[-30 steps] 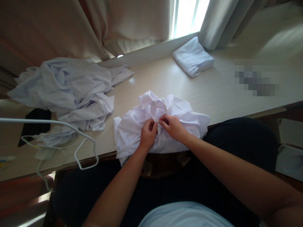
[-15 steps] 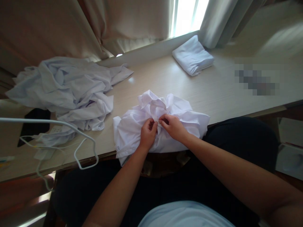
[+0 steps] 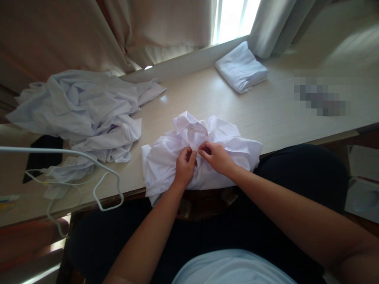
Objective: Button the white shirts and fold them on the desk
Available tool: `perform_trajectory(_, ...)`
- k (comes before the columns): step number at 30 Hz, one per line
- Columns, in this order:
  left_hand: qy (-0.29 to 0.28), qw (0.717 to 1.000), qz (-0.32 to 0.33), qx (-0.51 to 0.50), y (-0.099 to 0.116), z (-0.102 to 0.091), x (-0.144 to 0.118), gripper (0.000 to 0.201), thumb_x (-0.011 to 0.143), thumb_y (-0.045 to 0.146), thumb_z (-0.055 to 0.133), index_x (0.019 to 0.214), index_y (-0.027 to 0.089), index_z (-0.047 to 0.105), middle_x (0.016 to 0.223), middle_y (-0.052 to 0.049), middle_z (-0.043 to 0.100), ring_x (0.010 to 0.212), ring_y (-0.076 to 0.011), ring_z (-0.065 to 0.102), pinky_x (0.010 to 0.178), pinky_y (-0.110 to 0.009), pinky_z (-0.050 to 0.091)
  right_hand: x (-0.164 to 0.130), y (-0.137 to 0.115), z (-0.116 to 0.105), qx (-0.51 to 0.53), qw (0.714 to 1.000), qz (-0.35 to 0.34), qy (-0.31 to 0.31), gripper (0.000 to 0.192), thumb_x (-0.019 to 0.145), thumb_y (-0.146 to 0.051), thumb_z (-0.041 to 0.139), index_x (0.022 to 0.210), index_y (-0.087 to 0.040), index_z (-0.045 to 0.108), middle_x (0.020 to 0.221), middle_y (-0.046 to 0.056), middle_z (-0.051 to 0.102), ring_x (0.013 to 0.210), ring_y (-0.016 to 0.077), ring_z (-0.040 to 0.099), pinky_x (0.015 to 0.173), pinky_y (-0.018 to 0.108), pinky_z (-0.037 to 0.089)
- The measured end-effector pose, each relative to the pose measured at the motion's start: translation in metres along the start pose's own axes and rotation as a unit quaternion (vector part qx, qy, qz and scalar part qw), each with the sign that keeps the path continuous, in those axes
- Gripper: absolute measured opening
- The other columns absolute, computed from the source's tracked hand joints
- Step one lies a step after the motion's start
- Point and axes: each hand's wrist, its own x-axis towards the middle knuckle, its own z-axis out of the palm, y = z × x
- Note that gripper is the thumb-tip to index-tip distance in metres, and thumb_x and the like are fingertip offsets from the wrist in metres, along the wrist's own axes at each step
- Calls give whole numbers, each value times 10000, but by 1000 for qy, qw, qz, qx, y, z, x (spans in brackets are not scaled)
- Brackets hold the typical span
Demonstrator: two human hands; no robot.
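A white shirt (image 3: 166, 154) lies bunched at the table's front edge, its collar end pointing away from me and a corner hanging over the edge. My left hand (image 3: 185, 165) pinches the shirt's front between thumb and fingers. Close beside it, my right hand (image 3: 216, 157) also has thumb and fingertips closed on the same cloth, the two pinches almost touching. Whether a button sits between the fingertips is too small to tell.
Loose white garments (image 3: 91, 106) lie heaped at the left. A folded white garment (image 3: 241, 68) rests near the window. A white wire hanger (image 3: 108, 173) juts in from the left, above a power strip (image 3: 56, 192) and a black flat item (image 3: 44, 154). A blurred patch covers something at the right.
Both hands stay at the same spot on the shirt, with at most tiny finger movement. The whole view has shifted very slightly.
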Motion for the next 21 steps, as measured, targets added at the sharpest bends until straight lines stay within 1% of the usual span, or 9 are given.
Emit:
perform_trajectory(6, -8, 1000, 4, 2, 0, 0, 0, 231, 922, 405, 588, 862, 186, 550, 666, 32, 515, 553, -111, 491, 528, -228, 399, 0, 1, 1, -7, 1000, 0, 1, 94, 879, -219, 601, 908, -177, 681, 833, 41, 728, 770, 164, 659, 727, 276, 472)
perform_trajectory(14, -5, 1000, 3, 9, 1, 0, 0, 230, 926, 403, 572, 854, 185, 557, 649, 30, 512, 569, -118, 494, 554, -229, 403, -1, 1, 1, -16, 1000, -1, 1, 89, 879, -220, 593, 904, -180, 669, 840, 41, 726, 786, 168, 659, 744, 280, 470)
perform_trajectory(21, 1, 1000, 13, 2, -2, 0, 1, 198, 931, 376, 567, 870, 190, 549, 666, 32, 512, 555, -114, 494, 535, -229, 399, 0, 0, 1, -20, 1000, -4, -2, 93, 885, -228, 584, 900, -176, 660, 831, 46, 719, 780, 171, 657, 730, 281, 461)
